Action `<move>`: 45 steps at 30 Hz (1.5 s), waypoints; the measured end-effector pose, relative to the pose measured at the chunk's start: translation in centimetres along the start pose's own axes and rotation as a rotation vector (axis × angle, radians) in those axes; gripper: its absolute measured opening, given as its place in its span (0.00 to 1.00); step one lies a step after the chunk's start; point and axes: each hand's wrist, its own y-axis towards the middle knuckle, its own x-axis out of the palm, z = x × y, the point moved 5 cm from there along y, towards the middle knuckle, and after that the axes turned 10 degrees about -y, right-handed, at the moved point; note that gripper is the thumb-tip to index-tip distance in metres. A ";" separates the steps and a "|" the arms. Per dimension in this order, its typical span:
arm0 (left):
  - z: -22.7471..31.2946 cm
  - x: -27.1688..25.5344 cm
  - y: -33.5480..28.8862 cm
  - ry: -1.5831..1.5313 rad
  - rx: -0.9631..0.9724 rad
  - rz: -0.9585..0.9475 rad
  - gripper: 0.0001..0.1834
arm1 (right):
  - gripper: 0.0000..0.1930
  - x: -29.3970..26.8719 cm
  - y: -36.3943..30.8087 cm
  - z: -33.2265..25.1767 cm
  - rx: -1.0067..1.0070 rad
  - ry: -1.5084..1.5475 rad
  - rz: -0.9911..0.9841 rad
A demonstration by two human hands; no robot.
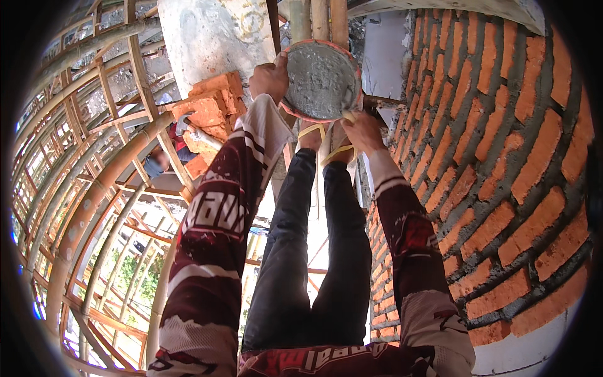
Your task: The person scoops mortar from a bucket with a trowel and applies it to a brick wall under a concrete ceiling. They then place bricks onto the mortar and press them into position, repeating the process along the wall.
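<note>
A round basin with a reddish rim (314, 119) is in front of me, above my feet. Wet grey mortar (320, 81) fills it. My left hand (270, 79) is closed on the rim at its left side, the thumb pointing up along the edge. At the lower right of the basin my right hand (364, 131) grips the rim, its fingers partly hidden. Beside my left forearm lies a stack of orange bricks (217, 103), with a pale rod-like tool (204, 138) against it, its kind unclear.
A brick wall (483, 144) with grey mortar joints rises close on my right. Bamboo scaffolding (94, 195) spreads on the left, with open gaps to the ground below. Bamboo poles (320, 19) run beyond the basin. Another person (173, 147) is partly visible lower down, past the bricks.
</note>
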 end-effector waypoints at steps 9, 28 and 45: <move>0.0 -0.8 1.4 0.039 -0.024 -0.131 0.40 | 0.18 1.2 -3.7 -0.4 -0.081 -0.006 0.262; -15.1 7.4 -33.0 -0.162 0.110 -0.258 0.28 | 0.20 -1.6 0.6 -0.3 -0.001 0.040 -0.100; -19.0 1.4 -35.6 0.267 0.055 -0.204 0.30 | 0.18 -9.8 -8.7 -1.5 0.230 -0.460 -0.075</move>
